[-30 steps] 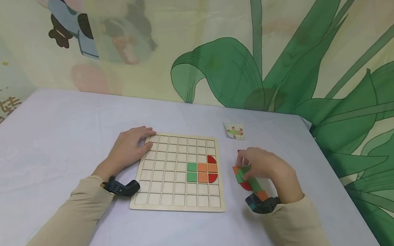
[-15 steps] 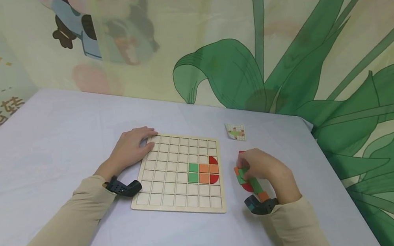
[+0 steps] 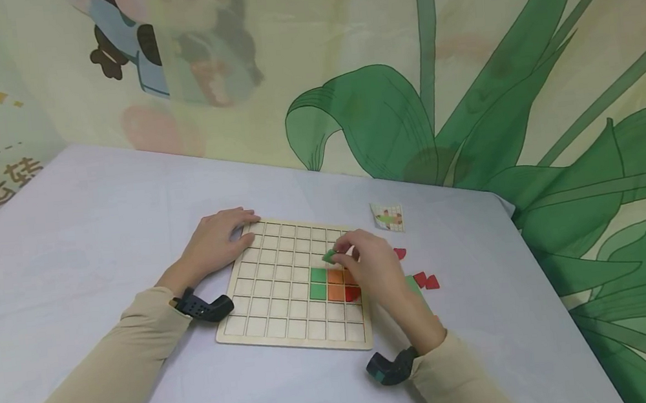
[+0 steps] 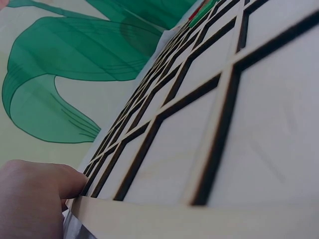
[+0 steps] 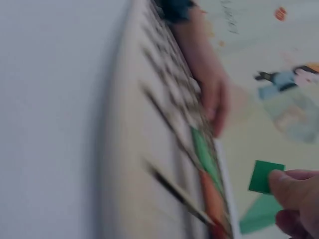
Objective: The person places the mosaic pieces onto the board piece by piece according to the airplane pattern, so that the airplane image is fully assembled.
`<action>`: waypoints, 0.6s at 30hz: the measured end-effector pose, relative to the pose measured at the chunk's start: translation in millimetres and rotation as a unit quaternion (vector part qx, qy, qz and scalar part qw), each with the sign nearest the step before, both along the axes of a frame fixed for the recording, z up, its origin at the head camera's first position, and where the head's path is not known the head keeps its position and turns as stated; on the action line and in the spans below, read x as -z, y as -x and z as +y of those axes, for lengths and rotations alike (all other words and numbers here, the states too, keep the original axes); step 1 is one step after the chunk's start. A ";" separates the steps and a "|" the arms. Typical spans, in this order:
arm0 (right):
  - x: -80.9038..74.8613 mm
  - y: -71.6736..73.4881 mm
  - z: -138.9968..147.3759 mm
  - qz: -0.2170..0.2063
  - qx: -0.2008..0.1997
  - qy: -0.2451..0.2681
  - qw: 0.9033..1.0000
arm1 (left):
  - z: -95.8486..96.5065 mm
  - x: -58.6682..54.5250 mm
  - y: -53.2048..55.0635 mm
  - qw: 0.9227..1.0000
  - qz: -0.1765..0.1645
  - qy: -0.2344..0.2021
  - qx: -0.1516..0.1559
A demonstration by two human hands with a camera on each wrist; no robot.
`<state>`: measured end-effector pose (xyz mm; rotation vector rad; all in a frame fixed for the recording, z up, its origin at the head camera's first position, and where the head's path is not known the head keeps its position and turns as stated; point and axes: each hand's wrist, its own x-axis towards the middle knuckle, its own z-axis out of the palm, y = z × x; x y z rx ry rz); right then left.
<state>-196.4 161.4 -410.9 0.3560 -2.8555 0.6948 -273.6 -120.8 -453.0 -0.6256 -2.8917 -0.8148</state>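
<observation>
Tile (image 3: pixel 330 257) (green) pinched in R hand (image 3: pixel 376 268) over board (image 3: pixel 295 341); L hand (image 3: pixel 218 236) relaxed on board edge. Prob. early: few set pcs (image 3: pixel 318 291) by R hand, most cells (image 3: pixel 253 325) bare, loose pcs (image 3: pixel 432 282) right of it.

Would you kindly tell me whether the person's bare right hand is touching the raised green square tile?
Touching. The right wrist view shows it plainly: the right hand pinches the green square tile, its thumb overlapping the tile's edge.

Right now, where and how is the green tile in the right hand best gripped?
Likely by its right edge, coming in from right of the board: the green tile is flat and square, and the right hand, pinching there, leaves the opposite edge free.
</observation>
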 end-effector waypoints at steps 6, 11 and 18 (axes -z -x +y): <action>20.3 -6.2 -25.9 0.022 -0.034 0.053 0.998 | -0.2 1.3 1.0 1.000 0.008 0.002 0.004; 30.3 -5.8 -33.8 0.029 -0.038 0.043 0.998 | 0.5 1.2 1.6 1.000 0.009 0.007 0.005; 32.1 -6.9 -38.8 0.028 -0.041 0.026 0.998 | -0.9 1.2 1.1 1.000 0.007 0.011 -0.002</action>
